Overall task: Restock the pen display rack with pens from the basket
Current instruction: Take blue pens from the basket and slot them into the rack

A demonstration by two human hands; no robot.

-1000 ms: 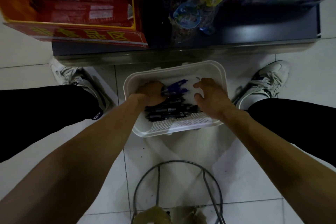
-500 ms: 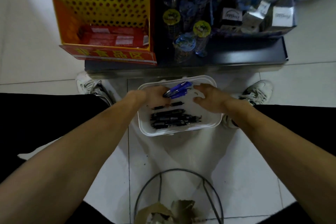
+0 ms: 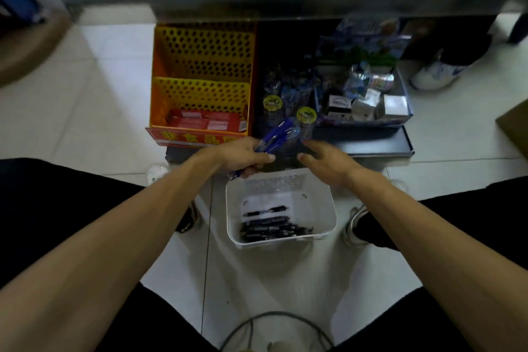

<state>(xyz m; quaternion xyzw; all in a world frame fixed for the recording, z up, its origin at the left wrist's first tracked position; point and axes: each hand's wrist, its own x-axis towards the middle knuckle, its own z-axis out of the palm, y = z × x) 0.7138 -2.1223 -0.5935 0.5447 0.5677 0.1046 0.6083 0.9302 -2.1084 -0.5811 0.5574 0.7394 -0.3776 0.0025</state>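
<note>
My left hand (image 3: 243, 156) grips a bunch of blue pens (image 3: 278, 134), held above the far rim of the white basket (image 3: 328, 208) on the floor. The pens point up and right toward the dark rack (image 3: 285, 88) of packaged pens. My right hand (image 3: 325, 160) hovers just right of the pens with its fingers spread and holds nothing. Several black pens (image 3: 271, 227) lie at the near side of the basket's bottom.
An orange and yellow perforated shelf (image 3: 203, 77) with red boxes stands left of the rack. A tray of small boxes (image 3: 368, 106) sits to the right. A wire basket rim (image 3: 274, 328) lies near me, my knees flank the white basket, and another person's shoe (image 3: 437, 73) shows far right.
My left hand has lifted the blue pens out of the basket toward the rack. My right hand rose out of the basket too, and my view tilted upward.
</note>
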